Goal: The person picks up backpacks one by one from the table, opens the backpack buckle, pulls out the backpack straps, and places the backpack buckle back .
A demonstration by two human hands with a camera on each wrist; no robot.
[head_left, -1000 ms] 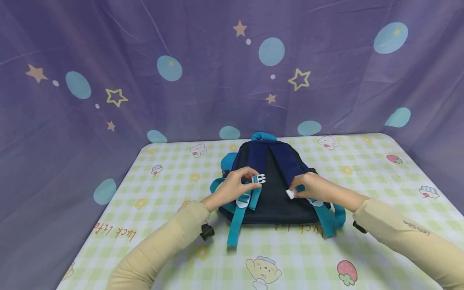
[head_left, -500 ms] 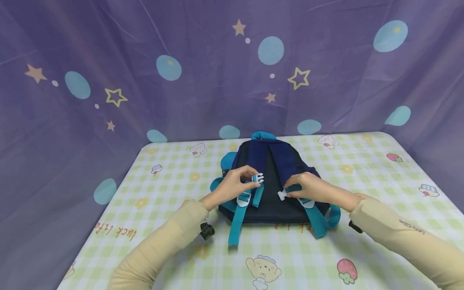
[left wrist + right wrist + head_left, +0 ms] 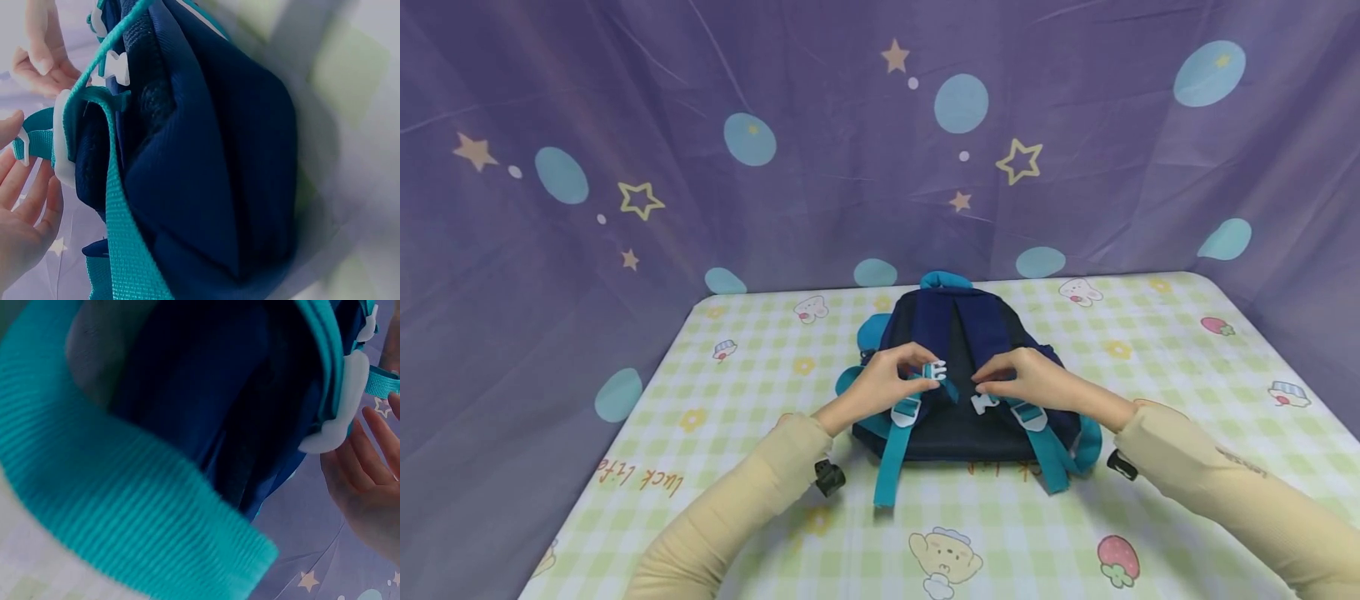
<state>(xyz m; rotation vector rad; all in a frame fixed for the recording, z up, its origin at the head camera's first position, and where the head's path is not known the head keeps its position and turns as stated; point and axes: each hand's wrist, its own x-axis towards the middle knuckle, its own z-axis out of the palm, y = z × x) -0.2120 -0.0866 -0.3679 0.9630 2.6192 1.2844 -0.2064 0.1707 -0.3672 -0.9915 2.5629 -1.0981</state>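
A dark blue backpack (image 3: 985, 437) with turquoise straps lies on the table, strap side up. My left hand (image 3: 883, 379) pinches the white pronged half of a side-release buckle (image 3: 934, 371) between thumb and fingers; its prongs point right. In the left wrist view this buckle piece (image 3: 24, 147) shows edge-on in the grip. My right hand (image 3: 1033, 379) hovers over the bag with fingers loosely extended, holding nothing visible. Just below its fingertips is the white socket half (image 3: 983, 403), apart from the pronged half. White strap adjusters (image 3: 906, 411) sit on both shoulder straps.
The table (image 3: 760, 333) has a green-and-white checked cover with cartoon prints. Loose turquoise strap ends (image 3: 889, 471) hang over the bag's near edge. A purple curtain (image 3: 850, 217) with stars and dots stands behind the table.
My right hand has moved left with the socket half, then let it go onto the bag. The left hand has stayed nearly in place with the pronged half.
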